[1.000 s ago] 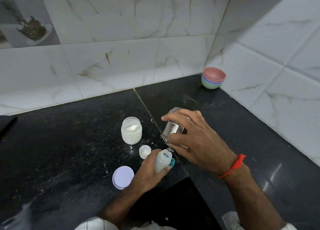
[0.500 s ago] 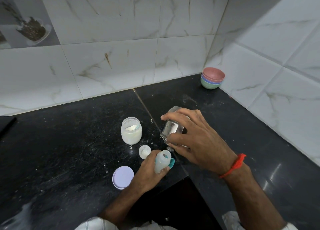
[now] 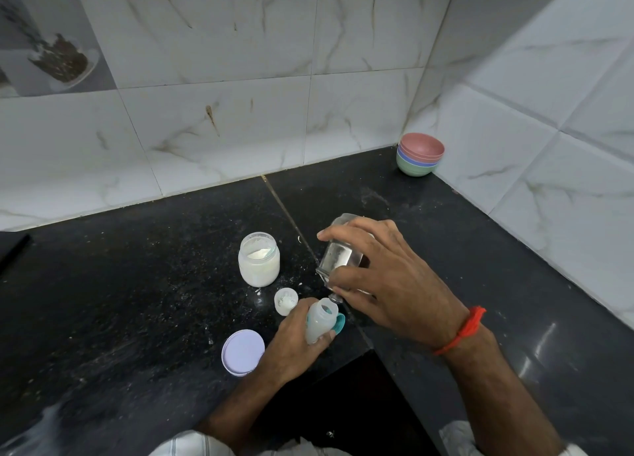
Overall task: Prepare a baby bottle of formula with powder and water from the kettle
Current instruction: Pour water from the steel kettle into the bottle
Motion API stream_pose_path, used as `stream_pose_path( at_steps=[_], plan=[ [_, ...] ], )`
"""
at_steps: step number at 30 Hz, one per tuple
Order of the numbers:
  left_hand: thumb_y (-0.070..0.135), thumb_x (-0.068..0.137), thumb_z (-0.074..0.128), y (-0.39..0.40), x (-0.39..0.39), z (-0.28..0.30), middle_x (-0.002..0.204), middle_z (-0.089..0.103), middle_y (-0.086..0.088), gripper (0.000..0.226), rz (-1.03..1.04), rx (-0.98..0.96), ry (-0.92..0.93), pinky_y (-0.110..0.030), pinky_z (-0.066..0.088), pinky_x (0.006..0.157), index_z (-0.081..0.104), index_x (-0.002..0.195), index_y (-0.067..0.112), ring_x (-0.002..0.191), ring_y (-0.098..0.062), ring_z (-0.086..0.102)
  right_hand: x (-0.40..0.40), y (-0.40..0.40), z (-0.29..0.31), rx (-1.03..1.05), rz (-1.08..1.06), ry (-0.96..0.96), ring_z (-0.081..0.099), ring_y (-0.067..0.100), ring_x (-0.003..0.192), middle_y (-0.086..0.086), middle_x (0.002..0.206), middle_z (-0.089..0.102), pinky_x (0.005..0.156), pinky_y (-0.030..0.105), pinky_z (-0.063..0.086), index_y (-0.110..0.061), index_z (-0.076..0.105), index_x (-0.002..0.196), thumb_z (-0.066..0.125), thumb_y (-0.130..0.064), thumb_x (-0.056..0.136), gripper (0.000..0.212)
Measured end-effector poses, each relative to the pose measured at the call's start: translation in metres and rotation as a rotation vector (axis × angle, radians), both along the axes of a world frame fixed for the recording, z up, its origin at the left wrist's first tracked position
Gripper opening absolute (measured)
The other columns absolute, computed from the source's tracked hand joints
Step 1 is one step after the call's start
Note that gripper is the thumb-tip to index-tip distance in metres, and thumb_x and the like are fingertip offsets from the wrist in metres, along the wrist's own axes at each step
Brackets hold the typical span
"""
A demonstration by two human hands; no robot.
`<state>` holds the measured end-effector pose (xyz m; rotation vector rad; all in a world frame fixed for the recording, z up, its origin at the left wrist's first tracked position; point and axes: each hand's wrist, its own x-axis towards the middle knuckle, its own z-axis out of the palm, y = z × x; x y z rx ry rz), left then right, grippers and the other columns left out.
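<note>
Baby bottle (image 3: pixel 318 321) gripped in left hand (image 3: pixel 295 342) fingers, right hand (image 3: pixel 387 284) fingers clamped on tilted glass (image 3: pixel 339 256)

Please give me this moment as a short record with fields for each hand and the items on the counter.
left hand: grips small translucent baby bottle, mouth open
right hand: holds shiny metal kettle tilted, spout at the bottle's mouth
open glass jar of white powder: upright, behind the bottle
round lilac lid: flat on black stone counter
stacked pastel bowls: far corner
</note>
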<state>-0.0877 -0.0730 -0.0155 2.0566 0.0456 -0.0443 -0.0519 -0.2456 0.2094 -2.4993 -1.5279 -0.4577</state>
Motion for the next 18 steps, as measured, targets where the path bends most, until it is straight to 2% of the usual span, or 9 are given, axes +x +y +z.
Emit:
stream_pose_path(
  at_steps=[2,5,11,13,16,18],
  plan=[
    [0.036,0.088,0.079,0.000,-0.001,0.002,0.129,0.061,0.017,0.057,0.006,-0.005,-0.015,-0.009,0.045,0.090,0.047,0.135,0.037,0.117,-0.004,0.060,0.000,-0.001,-0.002,0.016,0.001,0.010,0.043,0.030,0.137,0.007,0.149,0.049,0.096,0.057,0.046,-0.025,0.072,0.091,0.068,-0.031,0.092,0.007],
    [0.035,0.088,0.079,-0.002,0.000,0.004,0.128,0.062,0.016,0.056,0.012,-0.010,-0.034,-0.019,0.050,0.095,0.048,0.134,0.035,0.115,-0.004,0.060,0.002,-0.003,-0.004,0.059,0.011,0.050,0.043,0.032,0.137,0.009,0.148,0.052,0.096,0.056,0.047,-0.024,0.070,0.091,0.072,-0.028,0.091,0.004],
    [0.037,0.088,0.080,-0.001,0.000,0.012,0.124,0.061,0.020,0.054,0.022,-0.023,-0.064,-0.003,0.044,0.086,0.050,0.133,0.035,0.115,0.005,0.058,0.010,-0.009,-0.020,0.201,-0.033,0.215,0.041,0.029,0.137,0.002,0.149,0.049,0.098,0.052,0.046,-0.025,0.069,0.093,0.073,-0.028,0.091,0.005],
    [0.037,0.088,0.080,-0.001,0.001,0.015,0.124,0.061,0.019,0.054,0.022,-0.024,-0.080,-0.003,0.045,0.086,0.050,0.133,0.033,0.115,0.004,0.058,0.013,-0.013,-0.027,0.293,-0.070,0.300,0.040,0.024,0.136,-0.001,0.149,0.047,0.102,0.046,0.046,-0.026,0.069,0.094,0.073,-0.031,0.091,0.007],
    [0.039,0.088,0.079,-0.001,0.001,0.016,0.126,0.061,0.019,0.055,0.014,-0.017,-0.090,-0.007,0.047,0.088,0.050,0.134,0.035,0.117,-0.001,0.059,0.015,-0.019,-0.036,0.410,-0.130,0.389,0.041,0.019,0.135,-0.006,0.146,0.048,0.106,0.027,0.042,-0.023,0.071,0.090,0.074,-0.035,0.089,0.012],
    [0.038,0.088,0.079,-0.002,0.001,0.018,0.126,0.060,0.020,0.054,0.008,-0.020,-0.089,-0.009,0.048,0.089,0.049,0.133,0.037,0.117,0.000,0.058,0.016,-0.023,-0.042,0.459,-0.151,0.413,0.042,0.017,0.135,-0.005,0.144,0.050,0.108,0.023,0.039,-0.022,0.071,0.091,0.074,-0.034,0.088,0.013]
  ],
)
